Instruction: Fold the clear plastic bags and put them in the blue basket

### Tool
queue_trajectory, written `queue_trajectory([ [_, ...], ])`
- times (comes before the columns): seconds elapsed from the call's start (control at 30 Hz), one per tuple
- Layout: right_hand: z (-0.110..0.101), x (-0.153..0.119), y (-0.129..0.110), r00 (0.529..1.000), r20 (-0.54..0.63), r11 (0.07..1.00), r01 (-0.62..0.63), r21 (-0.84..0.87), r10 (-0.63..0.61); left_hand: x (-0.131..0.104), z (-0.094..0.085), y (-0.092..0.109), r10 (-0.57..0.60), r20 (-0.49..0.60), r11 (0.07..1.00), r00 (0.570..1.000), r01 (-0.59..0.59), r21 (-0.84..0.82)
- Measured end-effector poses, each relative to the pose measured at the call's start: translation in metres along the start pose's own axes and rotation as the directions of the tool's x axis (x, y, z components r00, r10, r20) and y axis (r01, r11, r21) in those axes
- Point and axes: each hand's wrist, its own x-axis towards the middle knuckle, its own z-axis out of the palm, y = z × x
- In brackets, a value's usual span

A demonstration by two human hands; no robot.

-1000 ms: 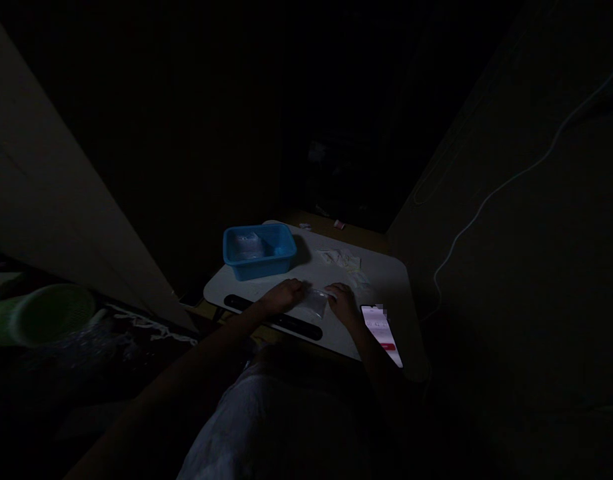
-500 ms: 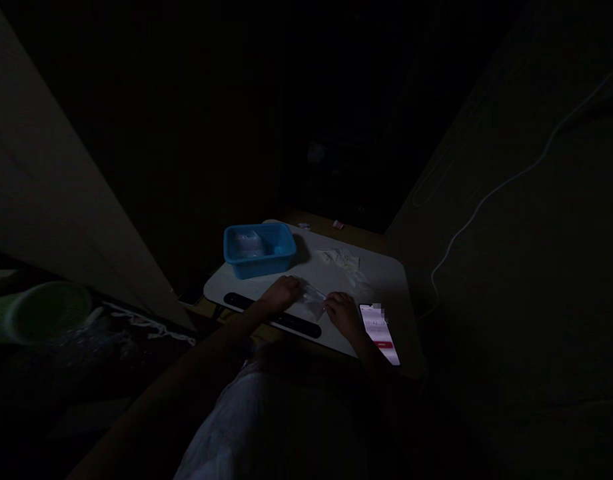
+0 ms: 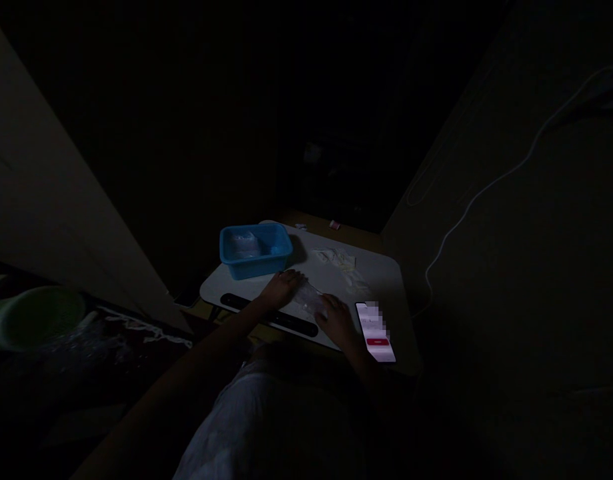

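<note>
Steadying a clear bag (image 3: 308, 299) between left hand (image 3: 282, 289) and right hand (image 3: 337, 320) near the table (image 3: 306, 259) edge, seemingly for flatness. Cannot tell pinching from pressing with either.

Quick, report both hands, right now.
Left hand: fingers at the left end of the clear plastic; too dim to tell if closed.
Right hand: at the plastic's right end; open or closed cannot be told.
</note>
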Motion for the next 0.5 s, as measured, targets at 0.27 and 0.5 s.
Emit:
queue_trajectory([
  [0.27, 0.004, 0.000, 0.035, 0.991, 0.083, 0.985, 0.087, 0.151, -0.101, 0.001, -0.017, 0.004, 0.029, 0.017, 0.999, 0.999, -0.029, -0.014],
  [0.5, 0.009, 0.001, 0.037, 0.994, 0.076, 0.978, 0.063, 0.201, -0.079, 0.006, -0.005, 0.002, 0.091, 0.051, 0.995, 0.995, -0.089, -0.040],
])
